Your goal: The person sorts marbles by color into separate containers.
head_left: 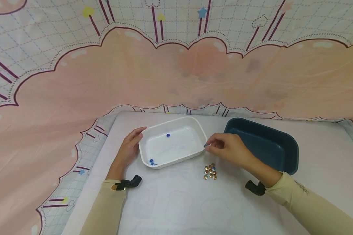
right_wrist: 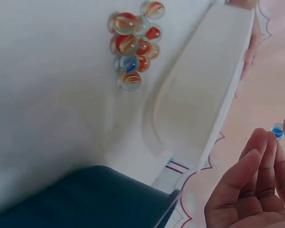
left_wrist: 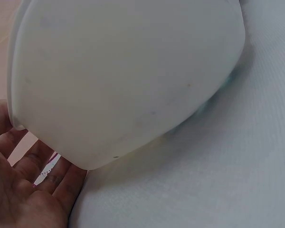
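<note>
My left hand (head_left: 130, 147) holds the left end of a white tray (head_left: 173, 161), its fingers at the rim; the left wrist view shows fingers (left_wrist: 26, 161) against the tray's outer side. A few blue marbles (head_left: 151, 160) lie in the tray's near left corner, and another blue marble (head_left: 168, 135) sits farther back inside. Between thumb and fingertips my right hand (head_left: 227, 148) pinches a clear marble with a blue swirl (right_wrist: 277, 130), beside the tray's right rim. Just in front of that hand, a cluster of mostly orange marbles (right_wrist: 128, 45) rests on the table, including a blue one (right_wrist: 129, 63).
A dark blue tray (head_left: 282, 143) stands at the right, partly hidden behind the right hand and forearm. The white-covered table (head_left: 176, 202) meets a patterned cloth backdrop (head_left: 176, 78) at its far side.
</note>
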A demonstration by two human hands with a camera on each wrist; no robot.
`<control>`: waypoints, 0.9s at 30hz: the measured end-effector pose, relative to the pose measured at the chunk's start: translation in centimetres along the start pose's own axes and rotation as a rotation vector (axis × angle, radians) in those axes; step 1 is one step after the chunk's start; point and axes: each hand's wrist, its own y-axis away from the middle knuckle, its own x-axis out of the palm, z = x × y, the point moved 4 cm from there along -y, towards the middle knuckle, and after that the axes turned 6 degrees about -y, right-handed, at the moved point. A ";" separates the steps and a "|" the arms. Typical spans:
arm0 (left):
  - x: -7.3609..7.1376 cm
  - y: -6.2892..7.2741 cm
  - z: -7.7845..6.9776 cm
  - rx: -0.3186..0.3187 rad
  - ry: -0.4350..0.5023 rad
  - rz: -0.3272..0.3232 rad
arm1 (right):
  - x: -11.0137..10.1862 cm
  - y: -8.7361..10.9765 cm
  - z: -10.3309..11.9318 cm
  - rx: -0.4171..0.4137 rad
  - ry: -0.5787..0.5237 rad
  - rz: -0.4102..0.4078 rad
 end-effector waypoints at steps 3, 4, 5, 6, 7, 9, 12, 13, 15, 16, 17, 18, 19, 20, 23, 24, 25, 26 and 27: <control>0.0 0.0 0.0 -0.002 0.006 -0.002 | -0.1 -0.3 0.2 0.008 -0.015 -0.007; 0.0 0.0 0.0 -0.004 0.009 -0.001 | -0.1 -0.4 0.2 0.011 -0.020 -0.008; 0.0 0.0 0.0 -0.006 0.012 -0.001 | -0.1 -0.5 0.3 0.014 -0.025 -0.009; 0.0 0.0 0.1 -0.008 0.016 -0.002 | -0.1 -0.6 0.3 0.017 -0.028 -0.011; 0.0 0.0 0.1 -0.009 0.016 -0.003 | -0.1 -0.7 0.4 0.019 -0.033 -0.012; 0.0 0.0 0.1 -0.008 0.012 -0.004 | 0.0 -0.9 0.5 0.023 -0.042 -0.012; -0.1 0.0 0.1 -0.009 0.012 -0.004 | 0.2 -1.1 0.7 0.026 -0.050 -0.013; -0.1 0.0 0.1 -0.008 0.008 -0.004 | 0.3 -1.2 0.8 0.026 -0.051 -0.012; -0.1 0.1 0.0 -0.009 0.004 -0.003 | 0.4 -1.4 1.0 0.021 -0.049 -0.014; -0.1 0.1 0.0 -0.008 0.003 -0.002 | 0.4 -1.5 1.1 0.017 -0.048 -0.016; -0.1 0.1 -0.1 -0.008 0.002 -0.001 | 0.4 -1.6 1.3 0.012 -0.048 -0.017; -0.1 0.1 -0.1 -0.009 0.004 -0.001 | 0.4 -1.7 1.4 0.006 -0.047 -0.020; -0.1 0.1 -0.2 -0.009 0.008 0.000 | 0.4 -1.9 1.5 0.000 -0.047 -0.023; 0.0 0.1 -0.2 -0.011 0.014 0.002 | 0.4 -2.0 1.6 -0.007 -0.048 -0.027; 0.0 0.0 -0.1 -0.014 0.022 0.003 | 0.5 -2.4 1.9 -0.017 -0.053 -0.032; 0.0 0.0 -0.1 -0.015 0.022 0.002 | 0.5 -2.5 1.9 -0.019 -0.053 -0.033; 0.0 0.0 -0.1 -0.015 0.020 0.002 | 0.5 -2.6 2.0 -0.020 -0.055 -0.034; 0.0 0.0 -0.1 -0.017 0.018 0.001 | 0.5 -2.7 2.1 -0.021 -0.056 -0.033; 0.0 0.0 -0.1 -0.018 0.015 0.001 | 0.5 -2.8 2.1 -0.021 -0.058 -0.033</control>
